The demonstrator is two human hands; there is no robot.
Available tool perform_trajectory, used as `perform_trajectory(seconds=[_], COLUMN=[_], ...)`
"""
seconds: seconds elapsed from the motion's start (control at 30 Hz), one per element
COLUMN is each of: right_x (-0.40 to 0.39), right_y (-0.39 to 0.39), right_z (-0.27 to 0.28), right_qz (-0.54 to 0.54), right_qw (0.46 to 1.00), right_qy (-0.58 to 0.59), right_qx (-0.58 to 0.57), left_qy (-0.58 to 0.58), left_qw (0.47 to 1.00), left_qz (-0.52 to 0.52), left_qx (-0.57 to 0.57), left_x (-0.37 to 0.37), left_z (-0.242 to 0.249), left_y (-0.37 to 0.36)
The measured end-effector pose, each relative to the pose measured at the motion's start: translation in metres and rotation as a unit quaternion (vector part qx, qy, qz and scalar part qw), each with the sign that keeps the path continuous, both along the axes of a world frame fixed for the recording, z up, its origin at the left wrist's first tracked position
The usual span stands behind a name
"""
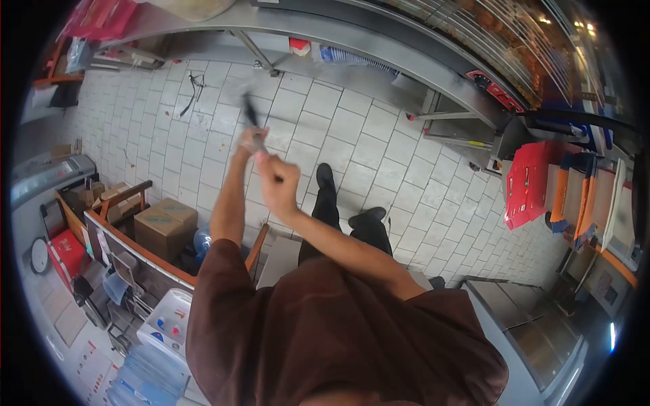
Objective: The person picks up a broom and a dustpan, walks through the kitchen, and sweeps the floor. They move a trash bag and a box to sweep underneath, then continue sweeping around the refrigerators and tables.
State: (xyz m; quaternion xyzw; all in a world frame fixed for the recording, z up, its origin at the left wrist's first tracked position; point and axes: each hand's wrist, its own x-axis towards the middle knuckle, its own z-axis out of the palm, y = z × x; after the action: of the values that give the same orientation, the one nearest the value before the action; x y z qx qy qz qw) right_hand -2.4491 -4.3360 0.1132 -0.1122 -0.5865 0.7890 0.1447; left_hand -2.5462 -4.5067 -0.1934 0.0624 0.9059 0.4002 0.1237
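Note:
A slim tool (250, 109) with a blurred black end and a greyish part points away from me above the tiled floor. My left hand (250, 139) is closed around its middle, just below the black end. Close behind it, my right hand (279, 181) is curled into a fist at the greyish part, with my right arm crossing in front of my body. Motion blur hides the tool's exact kind and the finger details.
A steel table (183, 26) and a glass-fronted heated cabinet (501, 47) run along the far side. A thin black cord (193, 93) lies on the floor. At left are a cardboard box (164, 227) and a water dispenser (166, 321); at right, red boxes (527, 184).

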Motion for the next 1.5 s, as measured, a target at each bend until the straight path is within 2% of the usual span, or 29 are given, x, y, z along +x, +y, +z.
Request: perform_trajectory(seconds=[0.07, 0.13, 0.2, 0.3, 0.4, 0.43, 0.47, 0.57, 0.6, 0.67, 0.7, 0.73, 0.8, 0.83, 0.93, 0.97, 1.03, 1.1, 1.13, 1.17, 1.2, 1.23, 1.27, 1.33, 1.37, 1.4, 1.43, 1.47, 1.5], right_x=[-0.012, -0.005, 0.022, 0.077, 0.125, 0.139, 0.155, 0.212, 0.232, 0.267, 0.287, 0.307, 0.346, 0.366, 0.418, 0.430, 0.453, 0.480, 0.490, 0.499, 0.502, 0.502, 0.504, 0.508, 0.509, 0.511, 0.508, 0.505, 0.508], right_y=[0.022, 0.054, 0.089, 0.141, 0.195, 0.217, 0.236, 0.286, 0.299, 0.323, 0.338, 0.340, 0.335, 0.338, 0.349, 0.358, 0.360, 0.350, 0.351, 0.349, 0.352, 0.351, 0.345, 0.328, 0.321, 0.313, 0.313, 0.314, 0.312], right_z=[-0.010, -0.022, -0.003, 0.046, 0.098, 0.112, 0.126, 0.176, 0.181, 0.183, 0.163, 0.149, 0.119, 0.090, 0.019, 0.005, -0.017, -0.051, -0.058, -0.065, -0.067, -0.070, -0.079, -0.106, -0.114, -0.123, -0.131, -0.144, -0.161], right_qz=[-0.017, -0.035, -0.003, 0.065, 0.153, 0.207, 0.253, 0.260, 0.229, 0.312, 0.313, 0.288, 0.224, 0.182, 0.117, 0.117, 0.041, -0.043, -0.048, -0.105, -0.160, -0.177, -0.183, -0.199, -0.192, -0.208, -0.228, -0.225, -0.221], right_qw=[0.998, 0.998, 0.999, 0.996, 0.977, 0.967, 0.954, 0.960, 0.969, 0.899, 0.845, 0.856, 0.824, 0.815, 0.782, 0.753, 0.773, 0.791, 0.793, 0.799, 0.790, 0.782, 0.782, 0.812, 0.814, 0.815, 0.816, 0.816, 0.782], right_qy=[-0.067, -0.051, -0.033, 0.053, 0.137, 0.148, 0.158, -0.022, -0.004, -0.270, -0.418, -0.415, -0.516, -0.549, -0.612, -0.647, -0.632, -0.607, -0.603, -0.561, -0.505, -0.506, -0.500, -0.481, -0.481, -0.485, -0.485, -0.484, -0.554], right_qx=[-0.011, -0.018, -0.025, 0.016, 0.056, 0.008, -0.036, -0.100, -0.091, 0.143, 0.118, 0.113, -0.064, -0.043, 0.000, 0.044, 0.021, -0.060, -0.067, -0.192, -0.309, -0.317, -0.325, -0.265, -0.263, -0.240, -0.217, -0.221, -0.182], left_qy=[-0.001, -0.028, 0.030, -0.023, 0.058, 0.098, 0.040, -0.108, -0.083, -0.059, -0.063, -0.042, -0.002, 0.022, -0.021, 0.020, 0.113, -0.175, -0.126, 0.043, 0.083, -0.073, -0.229, -0.112, -0.237, -0.183, -0.007, -0.068, -0.080], left_qw=[0.999, 0.992, 0.991, 0.992, 0.988, 0.981, 0.980, 0.937, 0.929, 0.895, 0.869, 0.841, 0.765, 0.718, 0.715, 0.719, 0.774, 0.792, 0.831, 0.877, 0.882, 0.928, 0.924, 0.958, 0.928, 0.937, 0.818, 0.747, 0.727], left_qz=[-0.006, -0.012, -0.063, -0.083, -0.141, -0.153, -0.192, -0.331, -0.359, -0.434, -0.482, -0.532, -0.642, -0.696, -0.699, -0.691, -0.606, -0.584, -0.541, -0.477, -0.461, -0.327, -0.205, -0.183, -0.123, -0.111, -0.392, -0.433, -0.440], left_qx=[-0.043, -0.122, -0.113, -0.091, 0.014, 0.066, 0.040, -0.005, 0.040, 0.089, 0.088, 0.094, 0.055, 0.013, 0.003, 0.071, 0.142, -0.033, 0.000, -0.028, -0.045, -0.161, -0.225, -0.188, -0.258, -0.276, -0.422, -0.500, -0.521], left_x=[-0.016, -0.013, 0.003, 0.051, 0.112, 0.134, 0.148, 0.197, 0.220, 0.259, 0.278, 0.301, 0.350, 0.369, 0.395, 0.397, 0.381, 0.327, 0.302, 0.279, 0.243, 0.223, 0.202, 0.175, 0.154, 0.155, 0.153, 0.152, 0.155], left_z=[0.062, 0.097, 0.121, 0.168, 0.169, 0.179, 0.194, 0.227, 0.221, 0.222, 0.228, 0.220, 0.196, 0.191, 0.226, 0.200, 0.164, 0.176, 0.126, 0.084, -0.006, 0.035, 0.067, 0.041, 0.027, 0.033, 0.036, 0.062, 0.076], left_y=[0.001, 0.018, 0.039, 0.096, 0.162, 0.189, 0.217, 0.295, 0.317, 0.359, 0.378, 0.397, 0.429, 0.442, 0.450, 0.448, 0.444, 0.428, 0.405, 0.375, 0.338, 0.307, 0.276, 0.176, 0.137, 0.098, 0.049, 0.038, 0.022])
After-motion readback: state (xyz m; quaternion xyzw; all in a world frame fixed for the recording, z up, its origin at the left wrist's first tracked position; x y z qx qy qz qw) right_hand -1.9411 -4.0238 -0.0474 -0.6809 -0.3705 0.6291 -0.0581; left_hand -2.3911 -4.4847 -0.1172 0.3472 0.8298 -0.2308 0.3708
